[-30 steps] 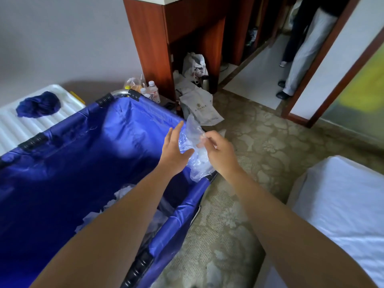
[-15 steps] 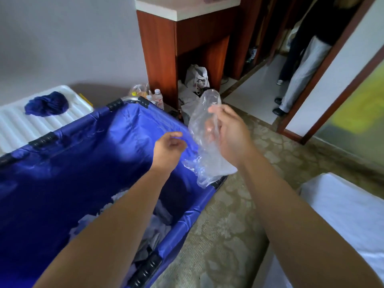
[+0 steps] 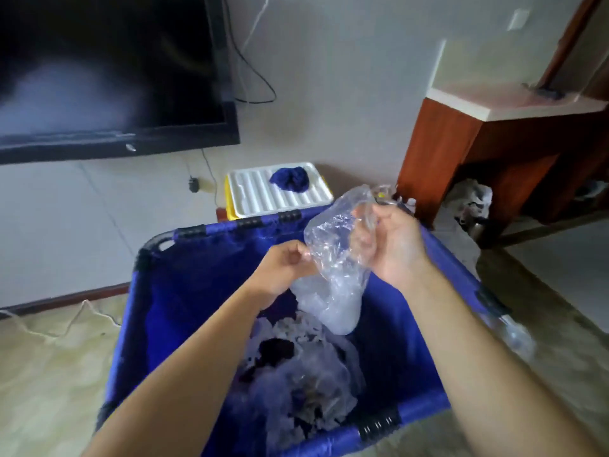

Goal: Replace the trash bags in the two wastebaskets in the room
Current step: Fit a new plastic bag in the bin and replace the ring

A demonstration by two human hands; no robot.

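Both hands hold a clear, crumpled plastic trash bag above a blue fabric cart bin.

The right hand grips the bag's upper end with curled fingers, while the left hand pinches its side edge, the two hands close together. The bag hangs down over the crumpled white and dark rubbish in the bin. Behind the bin, a dark blue cloth lies on a white ribbed tray.

A clear, colourless plastic bag shows against the deep blue fabric cart liner; behind that liner, a ribbed white tray carries a dark blue crumpled cloth.
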